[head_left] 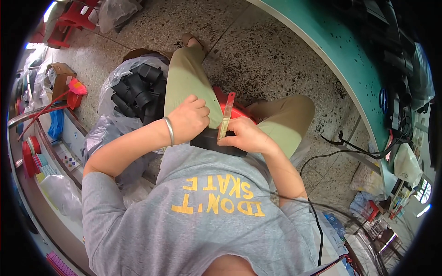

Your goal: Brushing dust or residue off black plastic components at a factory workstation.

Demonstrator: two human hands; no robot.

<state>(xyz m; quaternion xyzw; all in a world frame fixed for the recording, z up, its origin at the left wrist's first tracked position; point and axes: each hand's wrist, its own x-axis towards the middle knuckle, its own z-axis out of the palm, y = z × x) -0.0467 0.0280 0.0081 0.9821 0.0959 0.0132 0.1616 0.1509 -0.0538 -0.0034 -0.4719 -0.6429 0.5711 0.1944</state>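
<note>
A black plastic part (pixel 218 143) rests across my lap against the grey shirt. My right hand (pixel 246 134) is closed around a slim, straight tool (pixel 226 117) with a red end and a yellowish body, like a utility knife. Its red end points away from me, and the hand's lower fingers lie against the black part. My left hand (pixel 189 120), with a metal bangle on the wrist, is curled into a fist at the left end of the part. Whether anything sits inside those fingers is hidden.
Left of my leg, a clear plastic bag (pixel 110 87) holds several black plastic parts (pixel 140 92). A green-topped table (pixel 322 32) curves along the right, with black cables (pixel 350 149) hanging down. Dark scraps litter the speckled floor (pixel 258 60). A shelf (pixel 64 152) stands left.
</note>
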